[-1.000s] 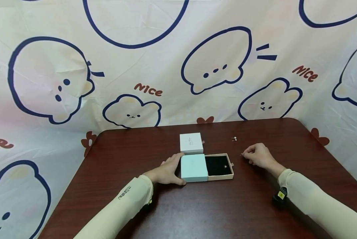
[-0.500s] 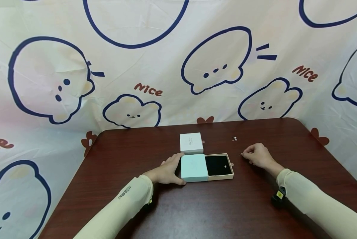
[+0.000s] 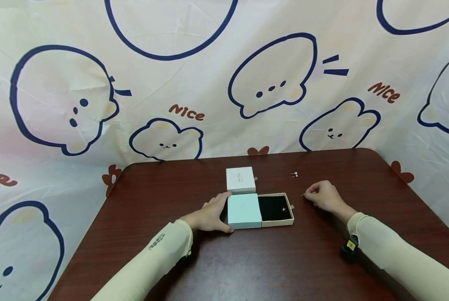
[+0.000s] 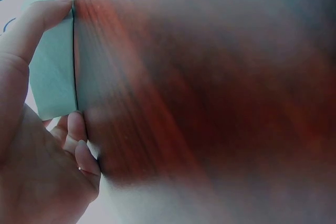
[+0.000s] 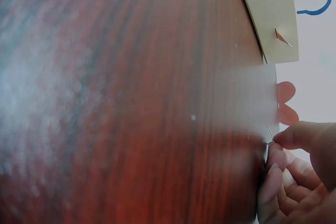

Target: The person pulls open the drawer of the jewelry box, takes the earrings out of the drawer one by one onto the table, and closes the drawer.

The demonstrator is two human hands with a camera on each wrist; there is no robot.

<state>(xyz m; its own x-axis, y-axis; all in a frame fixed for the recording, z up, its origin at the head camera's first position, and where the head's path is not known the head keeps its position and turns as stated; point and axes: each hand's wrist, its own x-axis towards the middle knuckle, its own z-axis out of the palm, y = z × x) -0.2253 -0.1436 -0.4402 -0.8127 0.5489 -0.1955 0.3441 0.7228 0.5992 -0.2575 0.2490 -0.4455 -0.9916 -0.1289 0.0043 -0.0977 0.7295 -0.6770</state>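
Observation:
My left hand [image 3: 209, 215] holds the mint-green jewellery box [image 3: 244, 211] by its left side, thumb at the near edge and fingers at the far edge; the left wrist view shows the thumb [image 4: 50, 11] on its side. From the box's right side a drawer [image 3: 293, 217] stands pulled out, lined with a black pad [image 3: 271, 209]. On that pad lies a small star-shaped earring [image 3: 283, 210]. To the drawer's right, my right hand [image 3: 325, 196] pinches a tiny earring [image 5: 270, 134] between thumb and fingertip, low over the table. Its thin metal post sticks out; the fingers hide the rest.
A white box [image 3: 240, 179] with printed lettering stands directly behind the green one. Two small pale stud earrings [image 3: 294, 174] lie on the dark wooden table [image 3: 262, 263] towards the back right. A patterned cloth [image 3: 216, 83] hangs behind the table.
The earring's post shows slightly more at my right fingertips, and the right wrist has shifted a little to the left. My left hand and both boxes stay in place.

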